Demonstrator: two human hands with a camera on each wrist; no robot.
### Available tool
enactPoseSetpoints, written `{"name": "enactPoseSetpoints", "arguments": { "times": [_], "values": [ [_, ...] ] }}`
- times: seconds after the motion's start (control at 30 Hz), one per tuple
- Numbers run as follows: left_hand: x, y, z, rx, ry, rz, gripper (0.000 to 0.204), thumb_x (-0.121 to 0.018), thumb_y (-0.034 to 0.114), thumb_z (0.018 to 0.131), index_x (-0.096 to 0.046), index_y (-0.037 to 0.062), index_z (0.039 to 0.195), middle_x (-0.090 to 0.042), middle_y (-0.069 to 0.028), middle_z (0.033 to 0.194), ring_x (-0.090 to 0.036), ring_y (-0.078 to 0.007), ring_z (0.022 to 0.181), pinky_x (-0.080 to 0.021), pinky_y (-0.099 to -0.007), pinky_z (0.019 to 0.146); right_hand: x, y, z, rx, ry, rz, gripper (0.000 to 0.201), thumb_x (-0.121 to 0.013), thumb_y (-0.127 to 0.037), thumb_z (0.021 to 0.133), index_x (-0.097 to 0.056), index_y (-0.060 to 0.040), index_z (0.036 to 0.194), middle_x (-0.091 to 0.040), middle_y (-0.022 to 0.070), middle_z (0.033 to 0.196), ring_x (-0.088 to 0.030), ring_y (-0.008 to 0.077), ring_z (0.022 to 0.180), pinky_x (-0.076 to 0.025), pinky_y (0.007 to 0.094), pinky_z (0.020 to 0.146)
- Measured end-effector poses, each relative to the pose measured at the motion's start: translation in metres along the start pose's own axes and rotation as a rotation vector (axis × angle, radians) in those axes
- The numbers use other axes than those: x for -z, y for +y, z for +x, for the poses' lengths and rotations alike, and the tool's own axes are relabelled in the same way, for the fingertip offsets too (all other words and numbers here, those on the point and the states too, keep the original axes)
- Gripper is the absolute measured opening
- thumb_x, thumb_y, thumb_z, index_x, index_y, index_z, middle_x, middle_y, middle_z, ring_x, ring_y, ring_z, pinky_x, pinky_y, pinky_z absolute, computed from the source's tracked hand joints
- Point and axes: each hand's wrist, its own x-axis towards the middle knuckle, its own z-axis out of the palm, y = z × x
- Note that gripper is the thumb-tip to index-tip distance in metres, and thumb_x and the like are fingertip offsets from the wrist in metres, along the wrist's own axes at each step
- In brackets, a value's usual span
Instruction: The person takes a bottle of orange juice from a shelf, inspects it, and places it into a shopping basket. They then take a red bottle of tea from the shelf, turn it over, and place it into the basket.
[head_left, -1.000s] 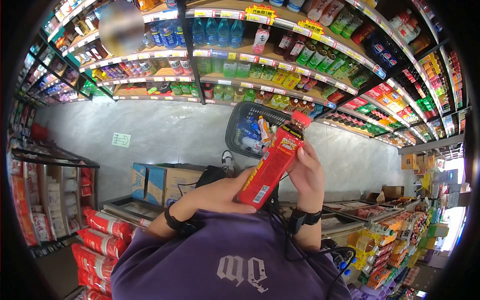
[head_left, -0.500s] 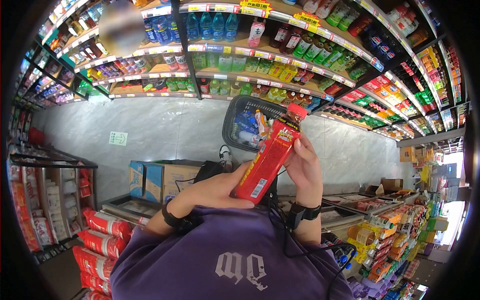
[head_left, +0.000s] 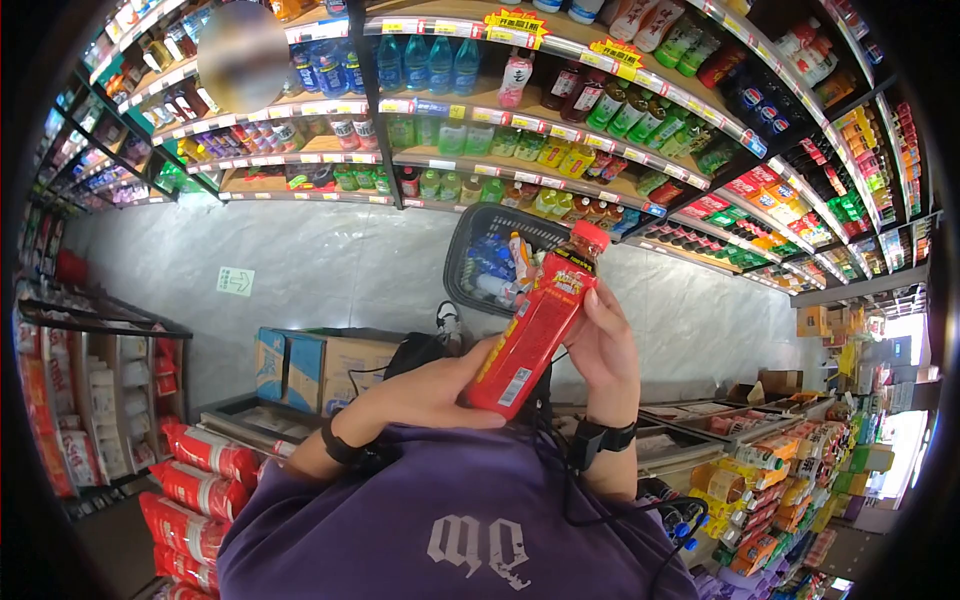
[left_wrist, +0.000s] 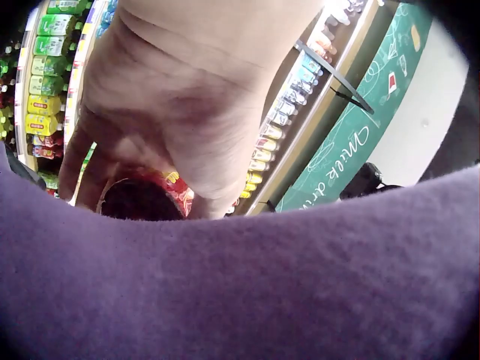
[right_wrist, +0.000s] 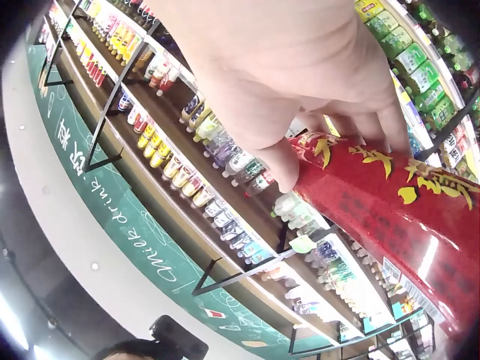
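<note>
A red-labelled drink bottle [head_left: 535, 330] with a red cap is held tilted in front of the chest, its cap toward the shelves. My left hand [head_left: 435, 388] grips it round the base, thumb along the lower end. Near the neck, my right hand [head_left: 605, 345] holds the upper part, its thumb on the label. The right wrist view shows the right hand [right_wrist: 300, 82] with thumb and fingers round the red bottle [right_wrist: 390, 202]. In the left wrist view, the purple shirt hides much of the left hand [left_wrist: 180, 105] and of the bottle's dark base [left_wrist: 142, 201].
Beyond the bottle, a dark shopping basket [head_left: 465, 262] with several packaged goods stands on the grey floor [head_left: 300, 255]. Shelves of drinks [head_left: 540, 115] curve across the back. Cardboard boxes [head_left: 350, 365] sit at the left, above red packs [head_left: 205, 490]. A black cable [head_left: 620, 515] hangs by the right forearm.
Both hands keep their hold on the bottle. It has shifted slightly left in the head view since a second ago, and the view itself has swayed a little.
</note>
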Motion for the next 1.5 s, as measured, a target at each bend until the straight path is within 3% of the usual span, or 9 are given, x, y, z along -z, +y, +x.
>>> {"name": "enactPoseSetpoints", "arguments": {
  "times": [0.27, 0.47, 0.77, 0.97, 1.17, 1.27, 1.37, 1.5],
  "values": [
    [0.0, 0.004, 0.0, 0.033, -0.001, 0.002, 0.095, -0.076, 0.032, 0.09, -0.015, 0.0018, 0.157, -0.063, -0.0241, 0.127, -0.065, -0.0347, 0.115, -0.049, -0.0389, 0.1, -0.002, 0.001, -0.002, 0.0, 0.03, 0.017, 0.055, -0.061, -0.028, 0.101, -0.044, 0.0001, 0.146, -0.061, 0.0202, 0.135, -0.063, 0.0365, 0.122, -0.052, 0.0507, 0.103],
    [-0.003, -0.005, 0.002, -0.032, 0.033, -0.071, 0.091, -0.076, 0.033, 0.091, -0.021, 0.0018, 0.156, -0.06, -0.0221, 0.13, -0.063, -0.0311, 0.117, -0.047, -0.0373, 0.101, -0.002, 0.002, 0.0, -0.014, 0.042, 0.032, 0.054, -0.059, -0.032, 0.103, -0.045, -0.0005, 0.145, -0.062, 0.018, 0.133, -0.064, 0.0346, 0.12, -0.054, 0.0501, 0.1],
    [0.0, 0.0, -0.001, 0.013, 0.032, -0.106, 0.088, -0.075, 0.034, 0.092, -0.023, 0.0013, 0.155, -0.059, -0.02, 0.13, -0.063, -0.0274, 0.115, -0.047, -0.0356, 0.099, -0.006, 0.005, 0.002, -0.031, 0.072, 0.046, 0.056, -0.057, -0.034, 0.104, -0.042, -0.0025, 0.147, -0.062, 0.0176, 0.133, -0.065, 0.0354, 0.119, -0.056, 0.0503, 0.098],
    [0.0, -0.005, 0.0, 0.012, 0.046, -0.177, 0.086, -0.074, 0.036, 0.093, -0.025, 0.0012, 0.155, -0.059, -0.017, 0.131, -0.06, -0.0216, 0.119, -0.046, -0.0343, 0.102, -0.003, 0.006, 0.006, -0.048, 0.072, 0.063, 0.053, -0.055, -0.035, 0.105, -0.043, -0.0041, 0.146, -0.064, 0.0161, 0.131, -0.066, 0.0357, 0.118, -0.058, 0.0508, 0.096],
    [0.0, -0.007, 0.002, -0.012, 0.034, -0.214, 0.085, -0.073, 0.036, 0.094, -0.025, 0.0006, 0.155, -0.059, -0.0163, 0.132, -0.058, -0.0209, 0.121, -0.043, -0.0335, 0.105, 0.001, 0.011, 0.007, -0.055, 0.115, 0.086, 0.053, -0.054, -0.036, 0.105, -0.044, -0.005, 0.146, -0.064, 0.015, 0.131, -0.066, 0.0339, 0.117, -0.058, 0.05, 0.094],
    [-0.002, -0.015, 0.004, -0.037, 0.052, -0.206, 0.083, -0.072, 0.034, 0.096, -0.025, 0.0007, 0.156, -0.06, -0.0143, 0.127, -0.062, -0.0189, 0.113, -0.047, -0.033, 0.1, 0.001, 0.012, 0.007, -0.066, 0.128, 0.1, 0.052, -0.055, -0.037, 0.105, -0.045, -0.0053, 0.145, -0.064, 0.0145, 0.131, -0.066, 0.0328, 0.117, -0.058, 0.0496, 0.094],
    [0.003, 0.0, 0.001, 0.127, -0.028, -0.49, 0.079, -0.07, 0.031, 0.097, -0.026, 0.0011, 0.156, -0.059, -0.0115, 0.123, -0.065, -0.016, 0.099, -0.052, -0.0314, 0.09, 0.001, 0.013, 0.007, -0.089, 0.139, 0.123, 0.053, -0.055, -0.038, 0.104, -0.046, -0.0055, 0.145, -0.064, 0.0143, 0.131, -0.066, 0.0323, 0.118, -0.058, 0.0498, 0.094],
    [0.005, -0.005, 0.003, 0.079, -0.037, -0.634, 0.078, -0.067, 0.023, 0.098, -0.022, 0.0026, 0.159, -0.058, -0.0097, 0.12, -0.066, -0.0148, 0.085, -0.054, -0.0291, 0.08, 0.008, 0.013, 0.01, -0.117, 0.165, 0.154, 0.053, -0.057, -0.038, 0.103, -0.046, -0.006, 0.145, -0.064, 0.0143, 0.131, -0.066, 0.0321, 0.117, -0.057, 0.0517, 0.094]
  ]
}}
